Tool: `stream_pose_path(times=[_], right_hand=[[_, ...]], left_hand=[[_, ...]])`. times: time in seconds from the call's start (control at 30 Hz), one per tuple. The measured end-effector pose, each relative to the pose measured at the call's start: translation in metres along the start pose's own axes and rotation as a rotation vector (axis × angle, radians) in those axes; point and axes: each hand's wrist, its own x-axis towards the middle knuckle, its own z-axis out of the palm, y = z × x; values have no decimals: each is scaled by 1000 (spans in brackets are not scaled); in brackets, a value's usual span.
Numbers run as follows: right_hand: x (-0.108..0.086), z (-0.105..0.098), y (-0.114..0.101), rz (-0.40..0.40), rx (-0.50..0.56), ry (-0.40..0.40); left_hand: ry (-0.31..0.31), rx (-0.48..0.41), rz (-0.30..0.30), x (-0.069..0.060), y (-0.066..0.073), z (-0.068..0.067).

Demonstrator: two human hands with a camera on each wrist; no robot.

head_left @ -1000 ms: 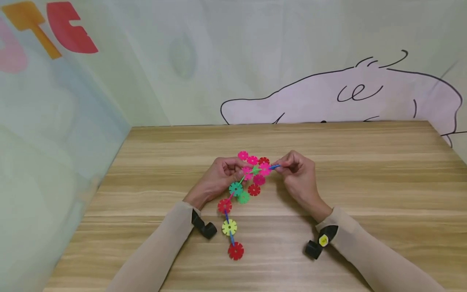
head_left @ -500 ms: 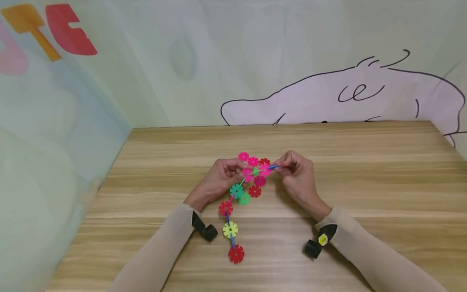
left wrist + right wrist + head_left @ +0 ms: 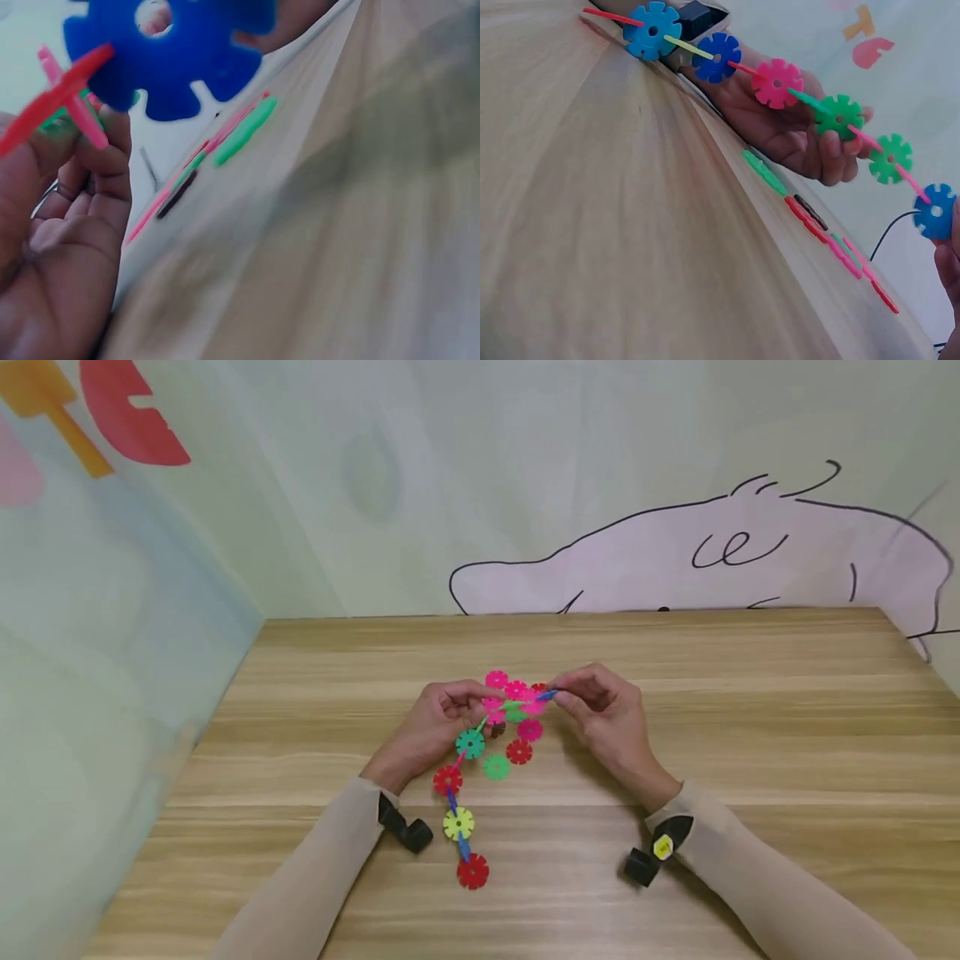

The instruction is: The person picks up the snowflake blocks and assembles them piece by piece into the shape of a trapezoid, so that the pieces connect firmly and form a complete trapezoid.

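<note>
1. Head view: the chain [image 3: 470, 743] of notched discs hangs between the hands and drops from the left grip towards the person, ending in a red disc [image 3: 472, 871]. The left grip [image 3: 431, 727] pinches it near its upper end. The right grip [image 3: 611, 722] pinches the end blue disc [image 3: 547, 695], which meets the pink one beside it. Loose discs [image 3: 529, 730] show between and below the two grips on the worktop [image 3: 750, 710]: pinks, reds, greens and a brown disc [image 3: 498, 728] just beside the left fingers.

2. Left wrist view: the left grip is closed on the chain, though the exact pinch point is hidden. A dark blue disc [image 3: 169, 52] looms beyond its fingertips, with a red and a pink one crossing nearby. Loose pieces lie on the worktop past the fingers.

3. Right wrist view: this shows the run most clearly. I count twelve discs, set alternately face-on and edge-on, from the far red one, past the left grip, to the blue one at the right fingertips.

4. Judging progress: most links look made. The blue disc appears to be the joint in hand; whether its slot is fully seated, I cannot tell. The loose discs probably remain to be added, one at a time, at the right grip's end.
</note>
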Motion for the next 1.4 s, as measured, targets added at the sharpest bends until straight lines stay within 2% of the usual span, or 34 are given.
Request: stream_pose_path(times=[0.13,0.27,0.37,0.5,0.6,0.7,0.87,0.97,1.13,1.3,1.4], right_hand=[[3,-1,0,10,-51,-17],[9,-3,6,47,-143,-20],[14,-4,9,97,-240,-68],[18,-3,12,156,-332,-183],[19,-2,14,145,-398,-267],[22,2,15,100,-481,-332],[24,5,15,24,-583,-366],[24,5,15,6,-591,-358],[21,4,13,21,-545,-323],[21,3,13,60,-430,-248],[20,3,11,124,-314,-226]], left_hand=[[69,17,3,-12,-3,-20],[125,-96,41,-21,-8,-37],[120,-181,66,-23,-9,-41],[104,-198,61,-23,-10,-42],[109,-193,45,-24,-10,-43],[115,-179,33,-25,-9,-45],[117,-170,39,-26,-7,-47],[104,-179,45,-25,-7,-47],[86,-171,47,-25,-8,-46],[95,-150,40,-25,-8,-46],[95,-146,39,-24,-7,-46]])
